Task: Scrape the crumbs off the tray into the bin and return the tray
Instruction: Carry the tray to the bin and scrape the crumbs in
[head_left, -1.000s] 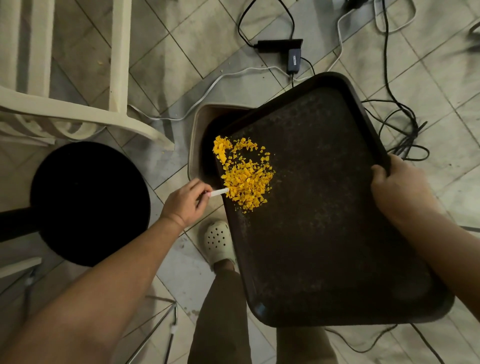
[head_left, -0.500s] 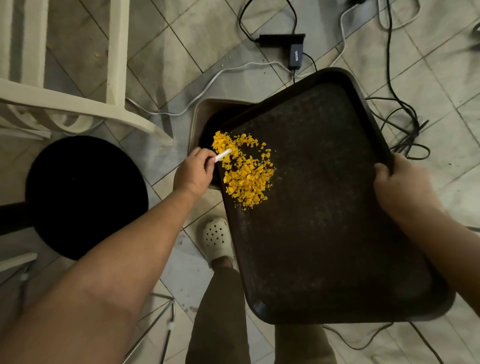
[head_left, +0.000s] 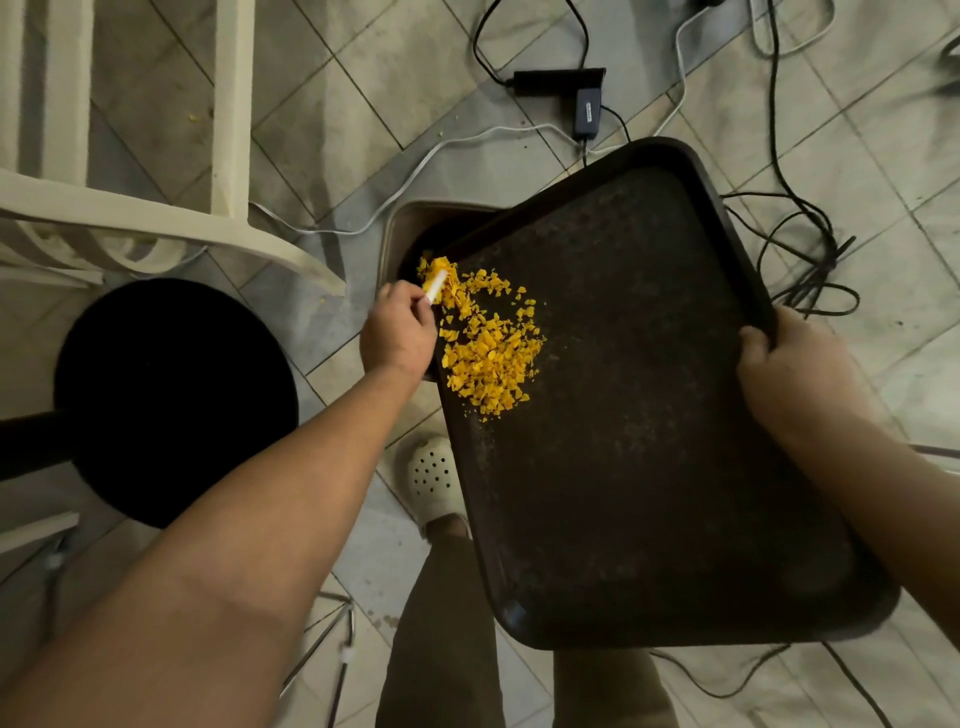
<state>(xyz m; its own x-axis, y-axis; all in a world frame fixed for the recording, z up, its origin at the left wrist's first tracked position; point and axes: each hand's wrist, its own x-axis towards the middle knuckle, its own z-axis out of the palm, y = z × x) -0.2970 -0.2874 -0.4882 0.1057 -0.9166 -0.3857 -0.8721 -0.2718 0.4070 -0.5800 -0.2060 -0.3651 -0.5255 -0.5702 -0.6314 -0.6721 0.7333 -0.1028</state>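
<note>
My left hand was pinching a small white stick-like scraper, its tip buried in the far-left end of the heap of bright yellow-orange crumbs. My right hand gripped the right rim of the large dark brown rectangular plastic tray, fingers curled over the edge and thumb on top. I held the tray above the floor, with its far-left corner over the open mouth of the beige square bin. The crumbs lay on the tray's left part, close to that edge, the farthest ones right at the lip above the bin's dark inside.

Below the tray my cream perforated clog stood on the pale tiled floor, with my trouser leg nearer. To the left sat a round black stool seat, and beyond it the cream legs of a wooden chair. Far of the tray lay a black power adapter amid white and black cables trailing right.
</note>
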